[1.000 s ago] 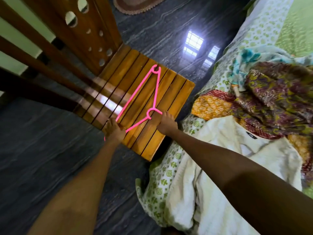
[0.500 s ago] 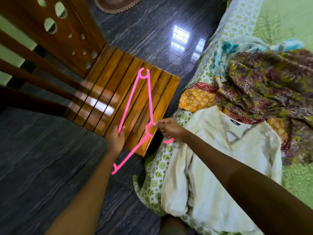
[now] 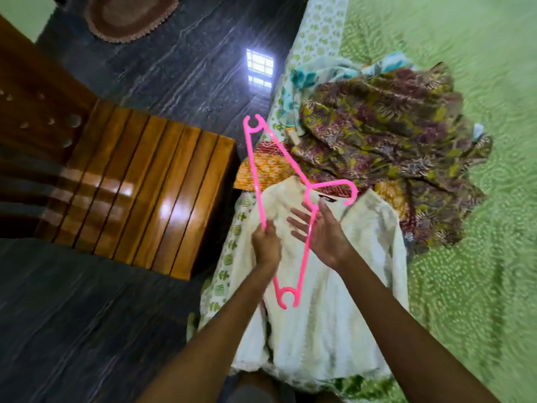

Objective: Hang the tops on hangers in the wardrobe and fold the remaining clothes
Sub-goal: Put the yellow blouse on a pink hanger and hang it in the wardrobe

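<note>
A pink plastic hanger (image 3: 255, 170) hangs in the air above a cream white top (image 3: 319, 301) spread on the bed. My left hand (image 3: 266, 245) grips the hanger's long bar near its middle. My right hand (image 3: 322, 231) is beside the hanger's neck with straight, spread fingers touching the sloping arm just below the hook. Behind the white top lies a heap of clothes: a purple and olive floral garment (image 3: 386, 141), an orange patterned cloth (image 3: 267, 170) and a teal and white floral piece (image 3: 311, 74).
The bed carries a green patterned sheet (image 3: 479, 257) at the right. A wooden slatted chair (image 3: 139, 193) stands to the left of the bed on the dark floor (image 3: 87, 330). A brown oval mat (image 3: 130, 16) lies at the far top.
The hanger has been lifted off the chair seat and carried right, over the white top. My right hand has let go of the neck and opened its fingers. The view has swung toward the bed.
</note>
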A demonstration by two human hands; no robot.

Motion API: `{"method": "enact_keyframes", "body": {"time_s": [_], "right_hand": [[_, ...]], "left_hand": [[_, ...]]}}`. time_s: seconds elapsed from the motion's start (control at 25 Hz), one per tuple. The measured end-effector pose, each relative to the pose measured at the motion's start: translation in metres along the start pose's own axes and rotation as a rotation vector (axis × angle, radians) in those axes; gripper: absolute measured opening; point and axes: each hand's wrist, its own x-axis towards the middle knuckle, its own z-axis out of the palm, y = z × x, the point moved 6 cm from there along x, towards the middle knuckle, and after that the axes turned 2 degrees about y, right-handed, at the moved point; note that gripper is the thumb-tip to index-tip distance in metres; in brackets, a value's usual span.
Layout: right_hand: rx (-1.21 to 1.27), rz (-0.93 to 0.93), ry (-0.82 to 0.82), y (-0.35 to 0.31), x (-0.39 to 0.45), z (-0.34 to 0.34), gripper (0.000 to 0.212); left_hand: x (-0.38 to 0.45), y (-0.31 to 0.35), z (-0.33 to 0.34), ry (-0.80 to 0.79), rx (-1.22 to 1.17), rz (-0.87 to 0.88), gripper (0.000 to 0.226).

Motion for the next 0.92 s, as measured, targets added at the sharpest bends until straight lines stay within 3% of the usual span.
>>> {"method": "enact_keyframes", "body": {"time_s": [0.08,0.16,0.24,0.28,0.44,0.52,0.68,0.76,0.92], "right_hand": [[-0.052,-0.105,0.215,-0.022,-0.002,-0.032,0.059],[0.004,-0.247,0.477,-0.046,-0.007,-0.078,0.011],[-0.037,-0.351,0.627,-0.066,-0.016,-0.121,0.017],[-0.110,-0.391,0.681,-0.072,-0.020,-0.140,0.022],[-0.396,-0.391,0.822,-0.070,-0.036,-0.201,0.032],[-0.437,-0.394,0.785,-0.062,-0.043,-0.217,0.027],[-0.509,-0.428,0.818,-0.058,-0.052,-0.234,0.020],[-0.494,-0.443,0.812,-0.061,-0.052,-0.237,0.019],[-0.513,-0.498,0.746,-0.069,-0.056,-0.230,0.020]], "left_hand": [[-0.022,-0.008,0.041,-0.088,0.033,-0.054,0.032],[-0.044,-0.011,0.073,-0.321,0.200,-0.021,0.027],[-0.052,-0.015,0.096,-0.578,0.570,0.124,0.019],[-0.047,-0.015,0.101,-0.622,0.747,0.235,0.023],[0.001,0.015,0.106,-0.301,1.028,0.608,0.026],[0.022,0.025,0.110,-0.190,1.185,0.648,0.035],[0.040,0.043,0.126,-0.096,1.380,0.766,0.033],[0.043,0.049,0.131,-0.024,1.486,0.782,0.038],[0.045,0.059,0.117,0.094,1.505,0.635,0.039]]}}
